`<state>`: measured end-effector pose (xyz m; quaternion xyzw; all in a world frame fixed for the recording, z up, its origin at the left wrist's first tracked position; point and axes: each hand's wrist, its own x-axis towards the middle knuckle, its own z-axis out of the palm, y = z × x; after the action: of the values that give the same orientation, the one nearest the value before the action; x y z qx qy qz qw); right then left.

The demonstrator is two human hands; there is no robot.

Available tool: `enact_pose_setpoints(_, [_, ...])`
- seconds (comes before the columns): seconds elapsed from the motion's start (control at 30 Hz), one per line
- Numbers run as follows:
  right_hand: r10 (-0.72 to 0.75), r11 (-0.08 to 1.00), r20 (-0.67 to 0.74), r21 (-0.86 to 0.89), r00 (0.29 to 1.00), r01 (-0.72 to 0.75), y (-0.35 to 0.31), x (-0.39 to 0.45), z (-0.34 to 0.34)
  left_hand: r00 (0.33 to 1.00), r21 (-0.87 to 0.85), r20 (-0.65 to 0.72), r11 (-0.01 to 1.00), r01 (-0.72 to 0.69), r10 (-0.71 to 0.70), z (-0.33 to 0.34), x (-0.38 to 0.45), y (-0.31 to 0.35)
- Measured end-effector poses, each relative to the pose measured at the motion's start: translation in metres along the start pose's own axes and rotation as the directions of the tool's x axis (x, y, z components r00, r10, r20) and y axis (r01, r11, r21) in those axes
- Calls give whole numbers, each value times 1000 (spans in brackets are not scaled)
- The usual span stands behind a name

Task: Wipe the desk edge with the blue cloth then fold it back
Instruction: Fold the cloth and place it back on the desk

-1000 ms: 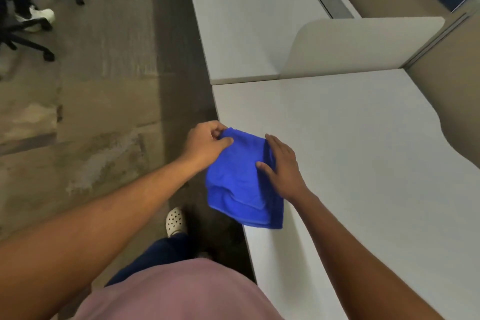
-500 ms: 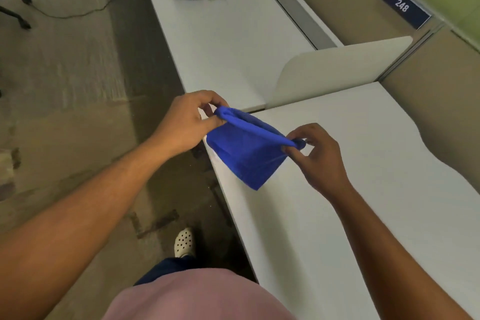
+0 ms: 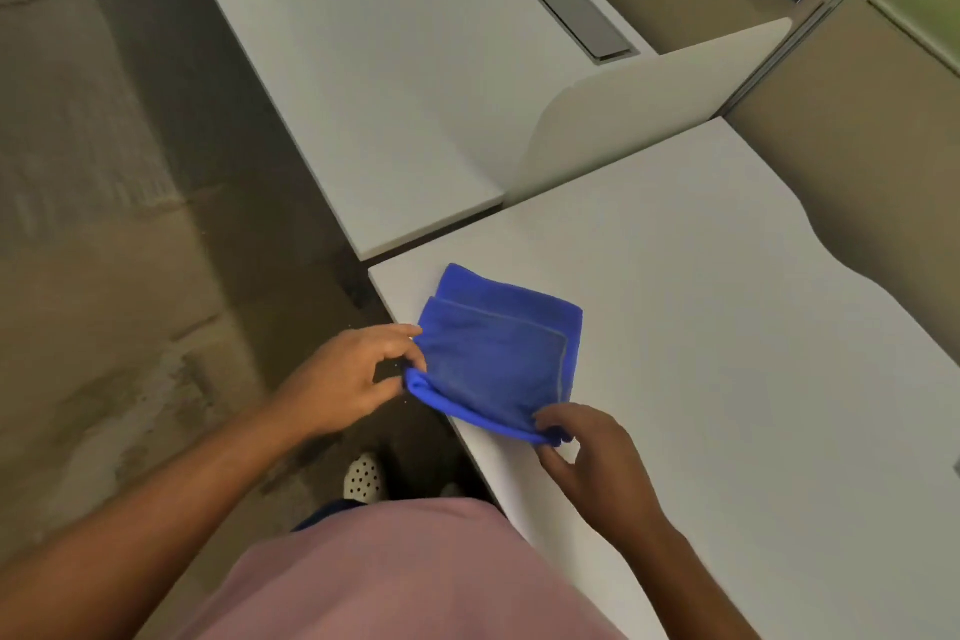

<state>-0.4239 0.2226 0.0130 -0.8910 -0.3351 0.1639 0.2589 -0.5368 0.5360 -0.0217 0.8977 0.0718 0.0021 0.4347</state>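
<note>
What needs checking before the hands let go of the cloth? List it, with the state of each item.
1. Blue cloth folded in layers: ok, stacked edges show.
2. Cloth supported by the desk: mostly ok; its near-left fold hangs slightly past the desk edge.
3. Left hand grip: ok, fingers pinch the left corner of the fold.
4. Right hand grip: ok, fingers pinch the near right corner.
5. Layers squared up: not ok, the top layer sits offset from the one beneath.
6. Desk edge wiped clean: cannot tell.
</note>
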Motion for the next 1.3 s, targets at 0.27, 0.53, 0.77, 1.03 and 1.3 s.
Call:
enact_pose_setpoints(0.27, [221, 935, -91, 304, 971, -184, -6, 18, -27, 995, -113, -72, 992, 63, -72, -2, 32, 17])
enact_pose_setpoints(0.53, [373, 896, -163, 319, 913, -309, 6, 96, -35, 906, -83, -192, 926, 368, -377, 10, 95, 15])
enact_pose_setpoints(0.77, [426, 893, -161, 231, 890, -386, 26, 123, -17, 890, 19, -240, 915, 404, -388, 19, 109, 20])
enact_pose_setpoints(1.03, [219, 962, -274, -97, 936, -253, 23, 107, 0, 884, 62, -270, 909, 412, -382, 13, 98, 29])
enact_pose_setpoints(1.3, [-169, 906, -45, -400, 985, 137, 9, 74, 32, 833, -12, -103, 838, 546, -544, 10, 58, 42])
